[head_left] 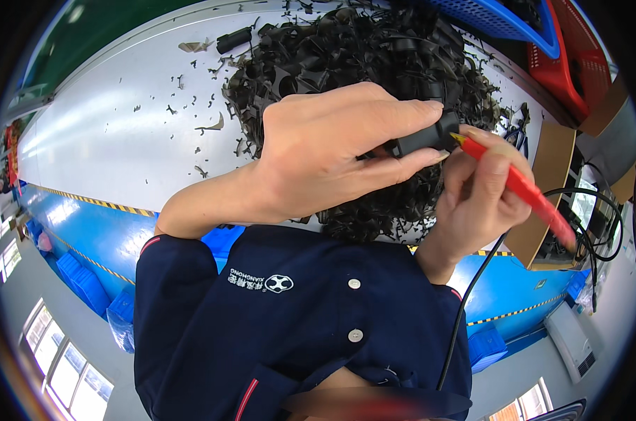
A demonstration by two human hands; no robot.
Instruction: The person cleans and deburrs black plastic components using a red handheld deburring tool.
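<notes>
My left hand (332, 147) is closed over the middle of the table, pinching a black cylindrical plastic part (424, 139) between thumb and fingers. In my right hand (480, 193) is a slim trimming tool with a red handle (525, 184). Its yellowish tip touches or nearly touches the right end of the part; which of the two I cannot tell. Under both hands spreads a large heap of black plastic scraps (311, 59). Another black cylindrical part (233, 40) lies at the heap's far left edge. My left fingers hide some of the held part.
A blue basket (504, 27) and a red crate (567, 67) stand at the far right. Nearer on the right is an open cardboard box (542, 203) beside looped black cable (616, 217). Small scraps dot the white tabletop (121, 133). A thin black cord (460, 316) hangs in front of my shirt.
</notes>
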